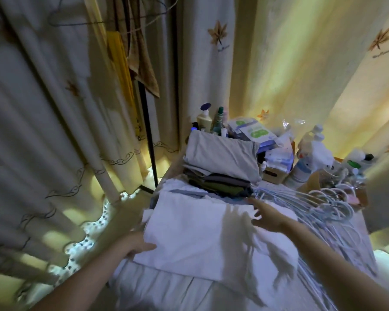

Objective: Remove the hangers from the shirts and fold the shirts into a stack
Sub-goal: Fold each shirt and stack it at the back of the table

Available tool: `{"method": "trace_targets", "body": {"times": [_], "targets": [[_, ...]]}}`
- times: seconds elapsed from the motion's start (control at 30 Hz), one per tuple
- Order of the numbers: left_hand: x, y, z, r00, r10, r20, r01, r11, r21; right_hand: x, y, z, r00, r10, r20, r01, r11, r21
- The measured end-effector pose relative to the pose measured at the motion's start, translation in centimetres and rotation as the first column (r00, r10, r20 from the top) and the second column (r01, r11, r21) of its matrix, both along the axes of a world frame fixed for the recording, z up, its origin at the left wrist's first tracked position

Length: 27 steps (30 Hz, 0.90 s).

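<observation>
Curtain (pixel 43 131), pale, leaf print: far left, hanging in folds
Left hand (pixel 137 245): at the left edge of the white shirt, touching it; blurred, so cannot tell whether it pinches the cloth
White shirt (pixel 189 232): folded flat on the bed, nearest of the clothes
Stack of folded shirts (pixel 220 169): just behind the white shirt
Right hand (pixel 267 215): fingers spread, at the shirt's right edge
Hangers (pixel 323 205): loose pile, right of the hand
Bottles (pixel 310 158): behind the hangers

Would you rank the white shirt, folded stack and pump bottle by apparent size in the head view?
1. white shirt
2. folded stack
3. pump bottle
The shirt lies nearest the camera, which enlarges it.
</observation>
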<state>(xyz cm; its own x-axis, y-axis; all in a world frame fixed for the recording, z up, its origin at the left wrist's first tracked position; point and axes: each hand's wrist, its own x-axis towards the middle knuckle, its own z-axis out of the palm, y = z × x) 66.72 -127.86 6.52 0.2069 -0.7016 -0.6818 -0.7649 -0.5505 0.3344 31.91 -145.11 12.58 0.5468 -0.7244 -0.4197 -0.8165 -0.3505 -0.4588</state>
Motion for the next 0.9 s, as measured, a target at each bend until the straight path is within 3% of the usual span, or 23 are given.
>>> {"method": "trace_targets", "body": {"times": [0.07,0.17,0.27,0.37,0.43,0.5,0.53,0.57,0.63,0.67,0.77,0.83,0.9], "targets": [[-0.1,0.9,-0.4,1.000,-0.015,-0.017,0.016,0.997,0.075,3.1,1.9,-2.1,0.999,0.043,0.014,-0.044,0.999,0.015],[0.4,0.5,0.7,0.975,-0.165,0.151,0.148,0.982,0.119,8.1,5.5,-4.5,0.981,0.182,0.062,-0.189,0.971,0.149],[0.0,-1.0,2.2,0.933,-0.211,0.291,0.214,0.977,0.022,12.5,9.2,-6.5,0.938,0.346,0.033,-0.345,0.915,0.209],[-1.0,-2.9,2.8,0.998,-0.031,0.050,0.039,0.983,-0.179,15.8,12.1,-7.6,0.928,0.362,0.091,-0.374,0.907,0.194],[-1.6,-4.0,2.8,0.960,0.116,-0.256,-0.189,0.941,-0.282,16.8,12.7,-7.7,0.954,0.118,0.274,-0.175,0.965,0.195],[-1.4,-5.0,2.4,0.789,0.261,-0.556,-0.463,0.847,-0.260,16.7,11.0,-7.4,0.909,-0.199,0.366,0.140,0.973,0.182],[-1.0,-5.3,1.9,0.711,0.317,-0.627,-0.562,0.792,-0.237,16.2,9.6,-7.3,0.862,-0.330,0.385,0.273,0.942,0.197],[-0.5,-5.4,1.4,0.674,0.363,-0.643,-0.633,0.733,-0.250,15.2,7.9,-7.0,0.798,-0.437,0.415,0.367,0.899,0.240],[1.1,-5.1,-0.2,0.715,0.436,-0.546,-0.668,0.657,-0.350,12.6,4.6,-6.5,0.656,-0.604,0.453,0.494,0.797,0.348],[1.8,-4.6,-0.9,0.756,0.457,-0.469,-0.640,0.665,-0.384,11.3,3.0,-6.2,0.584,-0.689,0.430,0.564,0.725,0.395],[2.1,-3.0,-3.2,0.898,0.335,-0.286,-0.423,0.837,-0.347,7.9,-0.9,-6.3,0.380,-0.875,0.298,0.699,0.483,0.528],[1.4,-2.2,-4.1,0.912,0.244,-0.330,-0.350,0.883,-0.314,6.7,-2.2,-6.3,0.304,-0.909,0.286,0.654,0.417,0.631],[0.8,-1.8,-4.9,0.940,0.160,-0.302,-0.278,0.873,-0.402,6.1,-2.7,-6.2,0.243,-0.912,0.331,0.591,0.410,0.695]]}}
